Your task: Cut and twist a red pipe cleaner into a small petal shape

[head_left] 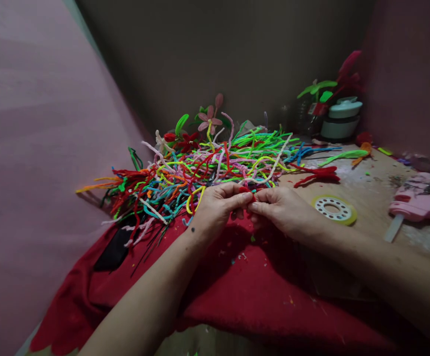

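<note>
My left hand [227, 200] and my right hand [274, 207] meet over the front of the table, fingertips nearly touching. Both pinch a small red pipe cleaner piece [252, 198], mostly covered by the fingers, so its shape does not show. Just beyond them spreads a big tangled heap of colored pipe cleaners [215, 170] in green, red, pink, yellow, blue and white. Under my hands lies a red cloth [237, 282] dotted with small scraps.
A roll of clear tape [334, 210] lies right of my right hand, with a pink glue gun [418, 202] farther right. Pipe cleaner flowers [210, 120] stand behind the heap. A lidded container [341, 118] sits at the back right. A black item [111, 247] rests at left.
</note>
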### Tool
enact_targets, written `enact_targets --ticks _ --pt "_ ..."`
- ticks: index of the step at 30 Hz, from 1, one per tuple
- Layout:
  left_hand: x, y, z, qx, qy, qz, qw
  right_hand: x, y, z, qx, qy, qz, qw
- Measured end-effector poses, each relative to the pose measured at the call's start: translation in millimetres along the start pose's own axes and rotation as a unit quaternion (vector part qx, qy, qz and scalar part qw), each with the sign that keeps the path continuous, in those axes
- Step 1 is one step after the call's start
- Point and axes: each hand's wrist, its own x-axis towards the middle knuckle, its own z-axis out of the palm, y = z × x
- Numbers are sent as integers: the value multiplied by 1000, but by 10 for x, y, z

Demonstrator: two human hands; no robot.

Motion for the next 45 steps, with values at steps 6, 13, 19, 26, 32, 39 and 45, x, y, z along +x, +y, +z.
enact_targets --ticks 6,13,19,26,32,39,45 --pt "3 0 -3 35 5 -8 999 15 22 -16 -71 27 -47 996" --pt "-24 43 44 60 34 2 998 14 69 -25 -192 94 -139 967" --pt "-44 0 128 67 68 2 995 -31 39 -14 -284 136 -142 939" --pt "-60 -49 174 84 61 21 994 -49 89 -11 -417 166 -176 876" --pt "-47 -36 141 84 59 15 995 13 50 -28 -322 112 -121 932" --pt "-41 -45 125 106 42 59 992 -10 52 -17 -299 125 -127 937" --pt "-17 -43 63 95 44 34 994 12 21 -15 -111 45 -26 993"
